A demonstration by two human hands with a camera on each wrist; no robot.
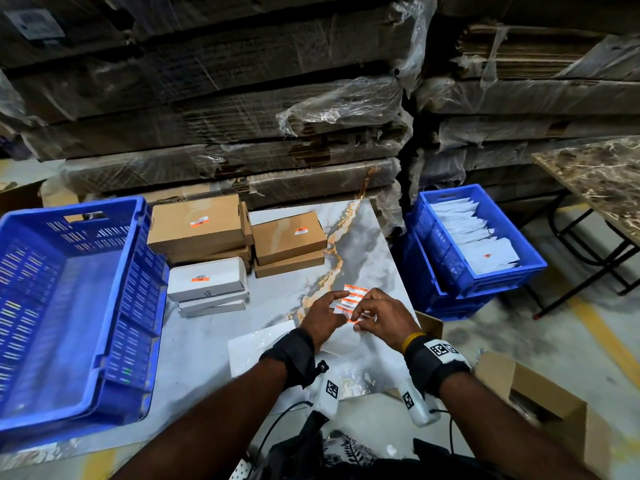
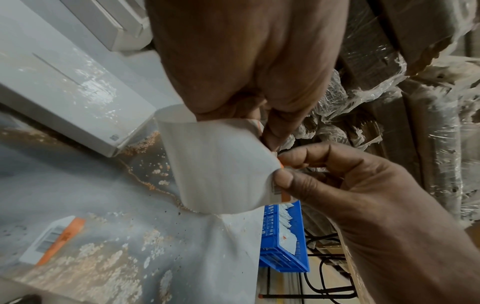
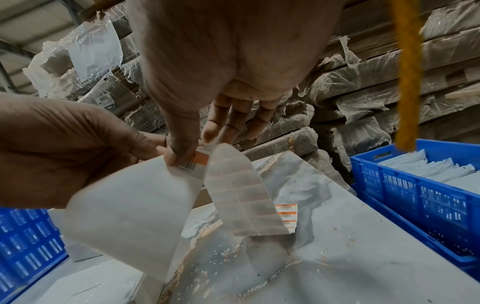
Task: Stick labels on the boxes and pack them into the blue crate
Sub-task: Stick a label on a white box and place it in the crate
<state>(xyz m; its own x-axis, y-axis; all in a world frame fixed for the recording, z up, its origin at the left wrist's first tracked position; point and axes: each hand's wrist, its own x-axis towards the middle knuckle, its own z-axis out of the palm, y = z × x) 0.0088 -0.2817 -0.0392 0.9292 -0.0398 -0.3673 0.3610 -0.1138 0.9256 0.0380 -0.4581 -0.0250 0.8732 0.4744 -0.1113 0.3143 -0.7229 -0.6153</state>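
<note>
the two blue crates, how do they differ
The big crate sits on the table's left side and holds nothing visible; the small crate sits off the table's right edge, stacked on another blue crate, and is filled with white packets. Both are blue plastic with slotted walls.

3 blue crates (image 1: pixel 79 306), 2 hands (image 1: pixel 323 315) (boxes stacked)

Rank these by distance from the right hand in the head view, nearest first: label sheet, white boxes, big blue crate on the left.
Measured from the right hand:
1. Label sheet: held in both hands, touching the fingers.
2. White boxes: on the table, left of the hands.
3. Big blue crate: far left edge of the table.
</note>
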